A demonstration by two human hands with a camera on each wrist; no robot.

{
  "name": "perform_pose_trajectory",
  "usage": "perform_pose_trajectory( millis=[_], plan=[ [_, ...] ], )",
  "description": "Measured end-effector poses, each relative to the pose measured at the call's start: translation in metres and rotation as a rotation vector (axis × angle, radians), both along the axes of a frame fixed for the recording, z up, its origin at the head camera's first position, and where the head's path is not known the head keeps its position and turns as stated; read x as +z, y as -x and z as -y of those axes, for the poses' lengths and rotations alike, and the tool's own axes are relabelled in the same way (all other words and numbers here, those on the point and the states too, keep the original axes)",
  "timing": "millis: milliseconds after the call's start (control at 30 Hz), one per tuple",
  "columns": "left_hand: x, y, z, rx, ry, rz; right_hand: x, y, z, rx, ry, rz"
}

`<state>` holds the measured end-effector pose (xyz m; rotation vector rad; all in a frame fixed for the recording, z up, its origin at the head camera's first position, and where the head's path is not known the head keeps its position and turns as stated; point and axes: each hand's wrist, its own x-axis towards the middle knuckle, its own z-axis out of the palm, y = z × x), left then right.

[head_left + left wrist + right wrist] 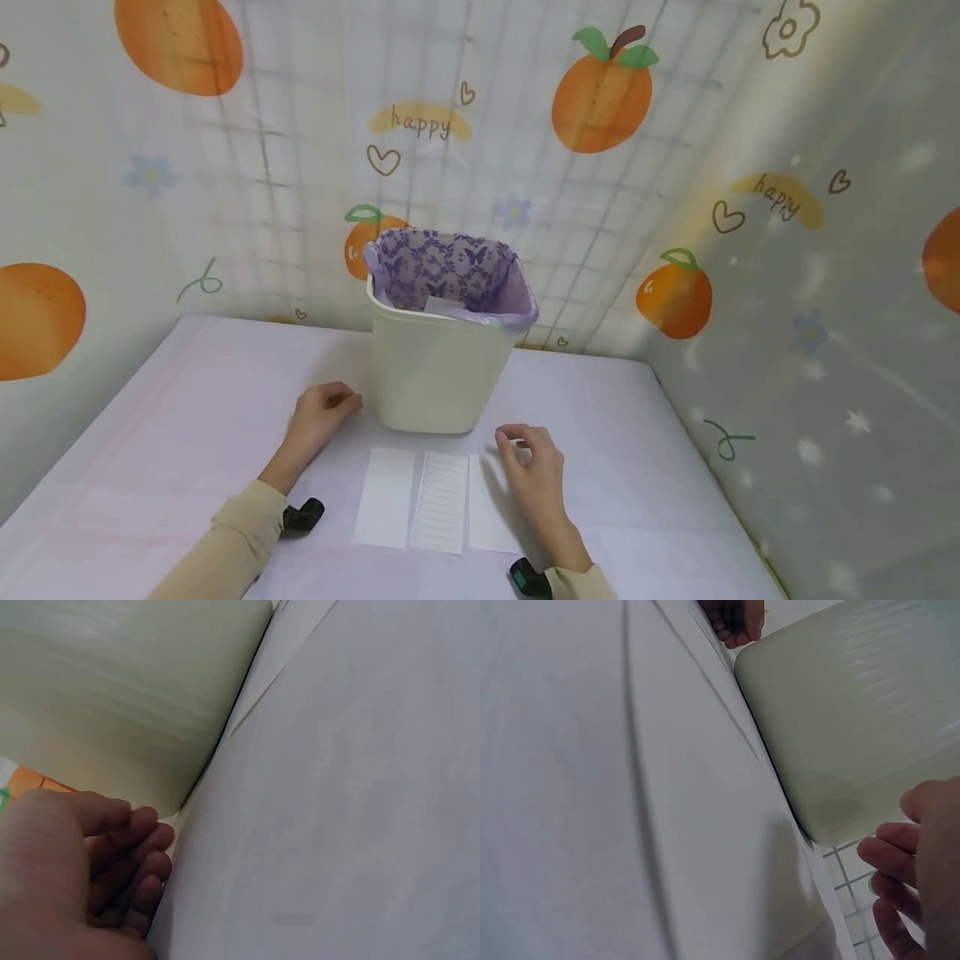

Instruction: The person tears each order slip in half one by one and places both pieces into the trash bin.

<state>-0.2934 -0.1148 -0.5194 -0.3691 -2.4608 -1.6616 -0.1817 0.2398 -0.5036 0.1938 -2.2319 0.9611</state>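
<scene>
A cream waste bin (442,371) stands upright on the table, lined with a purple butterfly-print bag (450,267). Inside, a piece of white paper (444,307) shows near the front rim. My left hand (322,417) rests by the bin's lower left side, fingers loosely bent around nothing. On the other side my right hand (536,471) hovers with relaxed fingers, also holding nothing. In front of the bin lie three paper strips side by side: a blank left one (385,497), a lined middle one (440,502) and a blank right one (489,512), partly covered by my right hand.
A pale cloth covers the table (247,375). Behind it hangs a curtain (300,183) printed with oranges and hearts, with another curtain panel (810,275) along the right side. Black wrist devices sit at the left cuff (303,517) and the right cuff (529,579).
</scene>
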Motion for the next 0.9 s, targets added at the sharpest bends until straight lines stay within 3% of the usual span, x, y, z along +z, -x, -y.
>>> perform_pose_trajectory(
  millis=[167, 333, 633, 900],
  plan=[
    [0.003, -0.002, -0.003, 0.023, 0.082, -0.091, 0.002, 0.0, 0.002, 0.012, -0.006, -0.009],
    [0.004, -0.003, -0.003, 0.036, 0.099, -0.106, 0.004, -0.001, 0.01, 0.057, -0.039, 0.005],
    [-0.001, -0.002, -0.005, 0.001, 0.148, -0.115, 0.006, -0.01, 0.038, 0.221, -0.145, -0.046],
    [0.001, -0.004, -0.005, -0.025, 0.161, -0.129, 0.009, -0.023, 0.057, 0.348, -0.229, 0.079]
  ],
)
